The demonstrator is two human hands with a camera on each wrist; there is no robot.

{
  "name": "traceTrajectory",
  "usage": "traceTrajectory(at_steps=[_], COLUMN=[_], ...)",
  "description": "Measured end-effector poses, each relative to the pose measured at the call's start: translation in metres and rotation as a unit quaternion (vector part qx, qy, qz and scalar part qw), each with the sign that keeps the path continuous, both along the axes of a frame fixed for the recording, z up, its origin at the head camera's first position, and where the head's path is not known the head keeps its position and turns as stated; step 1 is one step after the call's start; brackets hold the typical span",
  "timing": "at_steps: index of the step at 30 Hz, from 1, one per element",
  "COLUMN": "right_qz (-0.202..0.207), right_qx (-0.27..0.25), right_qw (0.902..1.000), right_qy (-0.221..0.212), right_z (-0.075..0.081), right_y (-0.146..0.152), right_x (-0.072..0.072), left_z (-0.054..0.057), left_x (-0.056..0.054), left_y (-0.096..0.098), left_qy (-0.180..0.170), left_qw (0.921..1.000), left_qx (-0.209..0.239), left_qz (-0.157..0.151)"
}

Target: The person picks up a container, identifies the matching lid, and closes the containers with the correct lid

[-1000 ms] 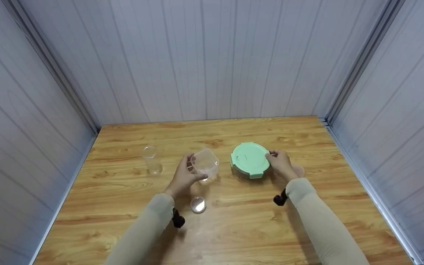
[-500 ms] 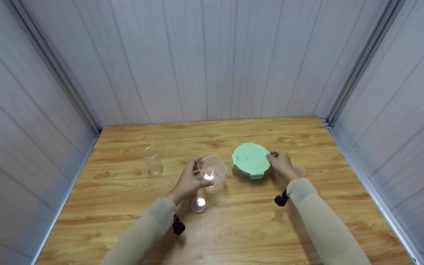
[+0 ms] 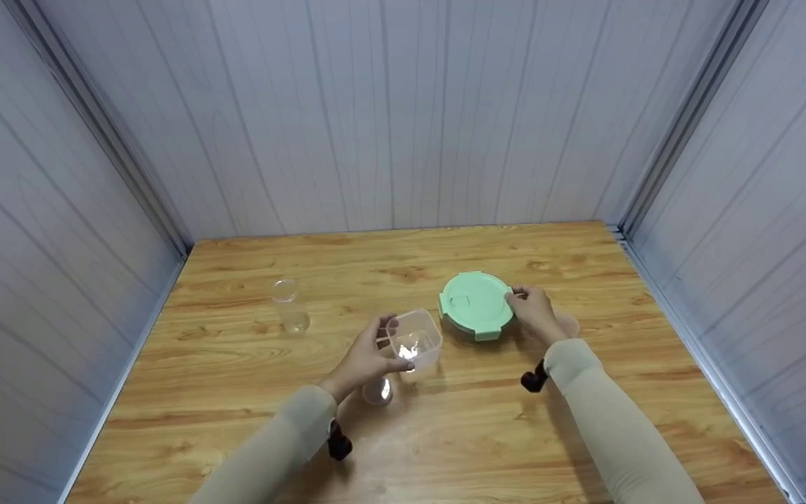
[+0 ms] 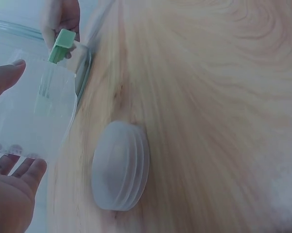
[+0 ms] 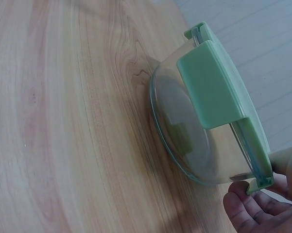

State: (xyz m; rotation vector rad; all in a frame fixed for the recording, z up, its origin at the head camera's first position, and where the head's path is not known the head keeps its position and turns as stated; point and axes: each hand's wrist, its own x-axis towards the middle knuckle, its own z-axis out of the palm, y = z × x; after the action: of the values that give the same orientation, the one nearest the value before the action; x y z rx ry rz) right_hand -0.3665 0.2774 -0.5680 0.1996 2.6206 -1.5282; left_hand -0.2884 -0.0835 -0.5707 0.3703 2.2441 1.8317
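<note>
My left hand (image 3: 366, 358) grips a clear, square-sided plastic container (image 3: 417, 337) by its sides, thumb on the near side and fingers on the far left. Its opening faces up, and it hangs just left of a round glass food container (image 5: 199, 141) topped by a light green lid (image 3: 476, 302). At that lid's right edge, my right hand (image 3: 534, 313) pinches a green latch tab, thumb on top and fingers beneath. The glass container rests on the wooden table (image 3: 487, 434). Under my left wrist sits a small translucent round piece with ridged sides (image 4: 120, 166).
A clear cylindrical cup (image 3: 291, 308) stands upright at the left. Partly hidden behind my right wrist lies a pale pinkish round thing (image 3: 568, 323). Panel walls (image 3: 403, 119) enclose the table at the back and both sides.
My left hand has carried the plastic container right and nearer to me, beside the glass container, and its opening has turned. My right hand stays at the green lid's edge.
</note>
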Motion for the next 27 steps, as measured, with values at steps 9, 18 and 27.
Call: traceTrajectory(at_steps=[9, 18, 27], right_qz=[-0.004, 0.011, 0.009], right_qx=[-0.002, -0.013, -0.017], right_qw=[1.0, 0.9998, 0.9996], right_qy=[0.001, -0.01, -0.019], right_z=[0.001, 0.001, 0.0], right_y=[0.0, 0.0, 0.0], right_x=[-0.001, 0.002, 0.0], left_z=[-0.005, -0.007, -0.013], left_x=[0.014, 0.03, 0.038], left_y=[0.004, 0.011, 0.013], left_qy=[-0.002, -0.009, 0.0], left_qw=[0.9988, 0.9966, 0.9948], left_qx=[-0.014, -0.019, -0.027], left_qz=[-0.046, -0.079, -0.098])
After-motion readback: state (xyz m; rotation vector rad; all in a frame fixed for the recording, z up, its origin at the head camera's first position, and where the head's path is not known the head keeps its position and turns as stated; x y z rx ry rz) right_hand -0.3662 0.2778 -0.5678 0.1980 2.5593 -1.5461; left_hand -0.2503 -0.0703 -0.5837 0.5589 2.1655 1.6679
